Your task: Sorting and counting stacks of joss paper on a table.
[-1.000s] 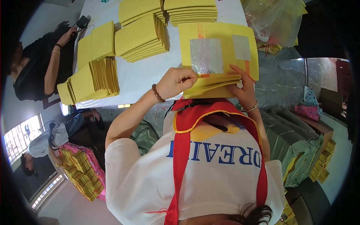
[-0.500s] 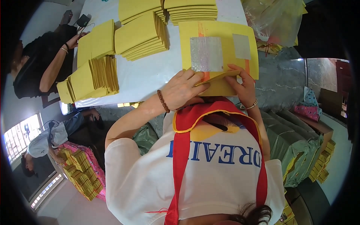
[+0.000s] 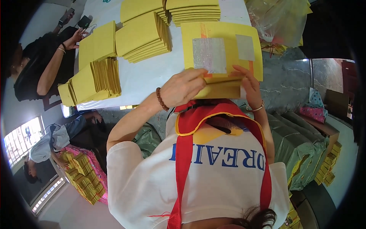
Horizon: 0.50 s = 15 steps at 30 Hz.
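Note:
A folded yellow paper piece lies at the near table edge, against my apron. My left hand is closed at its left end, the fingers curled over the upper fold. At the right end my right hand has its fingers loosely apart, beside the paper and over the board's lower right corner. Just beyond lies a larger yellow board with a shiny silver-grey patch, a smaller grey patch and orange strips. The thumb of my left hand is hidden.
Stacks of folded yellow paper cover the table's left and far side. A clear plastic bag is at the far right. Another person's hand is by the left stacks. Green-wrapped bundles stand to my right.
The raised flap of the yellow paper has come down toward me. My right fingers have loosened from its edge. My left hand has shifted slightly left.

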Tool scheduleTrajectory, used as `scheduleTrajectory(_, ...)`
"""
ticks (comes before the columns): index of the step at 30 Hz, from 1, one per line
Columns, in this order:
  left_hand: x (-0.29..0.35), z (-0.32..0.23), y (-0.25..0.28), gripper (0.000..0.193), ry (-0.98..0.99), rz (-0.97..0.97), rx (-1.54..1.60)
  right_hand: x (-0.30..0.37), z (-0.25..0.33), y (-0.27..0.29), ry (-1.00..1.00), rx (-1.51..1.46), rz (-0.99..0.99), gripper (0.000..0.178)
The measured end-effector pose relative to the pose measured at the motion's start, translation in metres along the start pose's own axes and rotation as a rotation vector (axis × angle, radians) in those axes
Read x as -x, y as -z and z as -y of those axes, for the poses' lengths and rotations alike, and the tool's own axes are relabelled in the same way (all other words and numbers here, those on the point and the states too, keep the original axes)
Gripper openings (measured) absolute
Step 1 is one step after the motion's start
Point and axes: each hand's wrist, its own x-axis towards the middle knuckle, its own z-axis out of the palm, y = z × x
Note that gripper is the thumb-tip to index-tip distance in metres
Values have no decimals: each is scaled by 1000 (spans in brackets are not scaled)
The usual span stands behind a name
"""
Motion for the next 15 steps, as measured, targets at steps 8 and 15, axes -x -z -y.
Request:
scheduleTrajectory(8,3,4,-4,20,105,-16,22,-3,-1,-8,-124,-12,-77,27)
scheduleTrajectory(15,5,-14,-5,35,-46,121,-172,-1,-6,-3,-65,-17,-43,24)
